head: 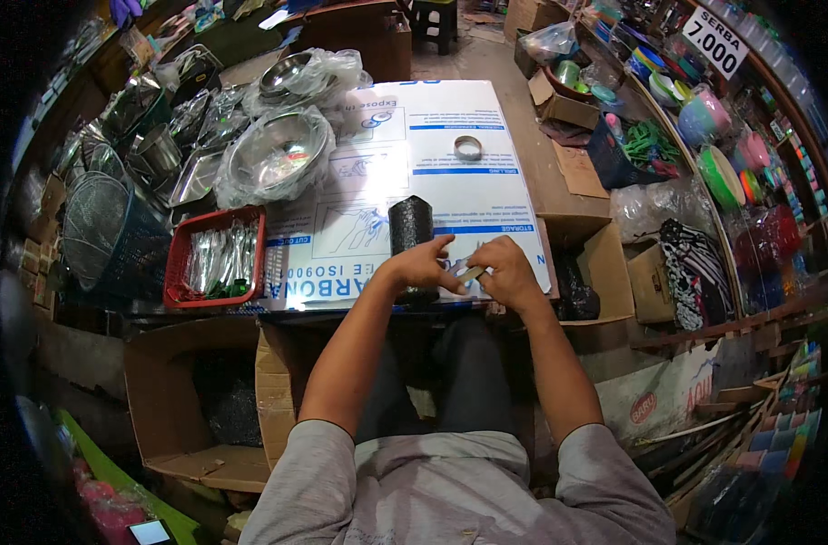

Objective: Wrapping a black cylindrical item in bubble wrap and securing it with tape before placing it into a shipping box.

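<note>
A black-wrapped cylindrical package point(412, 221) lies lengthwise on the printed white sheet point(369, 191) covering the table. My left hand point(422, 266) is over its near end, thumb and fingers spread apart. Between my hands runs a short strip of tan tape point(474, 274), one end by my left thumb. My right hand point(506, 272) pinches the other end. Pointed metal tips, perhaps of scissors point(478, 246), show beside the right fingers; the rest is hidden. Farther up the sheet sits a roll of tape point(467, 147).
Left on the table are a red plastic basket point(172, 272) of cutlery and plastic-wrapped metal bowls point(277, 153). An open cardboard box point(611, 272) stands at the table's right side, another box point(196, 470) below left. Shelves of plastic ware point(720, 170) line the right.
</note>
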Available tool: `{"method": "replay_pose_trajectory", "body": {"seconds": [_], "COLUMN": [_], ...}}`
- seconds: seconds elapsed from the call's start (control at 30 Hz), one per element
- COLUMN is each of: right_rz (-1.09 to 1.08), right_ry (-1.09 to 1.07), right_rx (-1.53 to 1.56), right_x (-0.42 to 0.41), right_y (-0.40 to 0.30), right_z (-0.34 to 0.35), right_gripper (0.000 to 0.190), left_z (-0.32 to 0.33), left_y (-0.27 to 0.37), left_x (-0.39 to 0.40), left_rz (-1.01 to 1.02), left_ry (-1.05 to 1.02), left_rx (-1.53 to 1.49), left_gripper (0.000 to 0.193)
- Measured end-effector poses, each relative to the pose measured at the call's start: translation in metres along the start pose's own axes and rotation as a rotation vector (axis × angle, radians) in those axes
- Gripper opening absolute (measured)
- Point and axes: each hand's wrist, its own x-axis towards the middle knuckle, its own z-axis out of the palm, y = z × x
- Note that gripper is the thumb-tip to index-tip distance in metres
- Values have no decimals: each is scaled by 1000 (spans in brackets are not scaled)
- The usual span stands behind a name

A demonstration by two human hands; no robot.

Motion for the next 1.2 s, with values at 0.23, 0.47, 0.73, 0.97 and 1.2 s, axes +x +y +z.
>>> {"method": "replay_pose_trajectory", "body": {"seconds": [0.23, 0.47, 0.73, 0.97, 1.2], "right_rz": [752, 651, 522, 550, 359], "right_ry": [453, 580, 245, 105, 433], "right_rx": [589, 338, -172, -287, 898], "right_x": [-39, -51, -47, -52, -14], "right_y": [68, 76, 76, 76, -40], "right_z": [52, 84, 118, 123, 63], "right_gripper": [18, 19, 15, 38, 82], "left_z": [4, 12, 30, 43, 43], "left_y": [-77, -94, -118, -128, -91], "left_x": [26, -6, -25, -32, -48], "left_rz": [-496, -33, 414, 228, 322], "left_ry": [954, 844, 1029, 1008, 1054], "left_rx": [347, 145, 175, 299, 419], "left_gripper": [110, 113, 116, 107, 105]}}
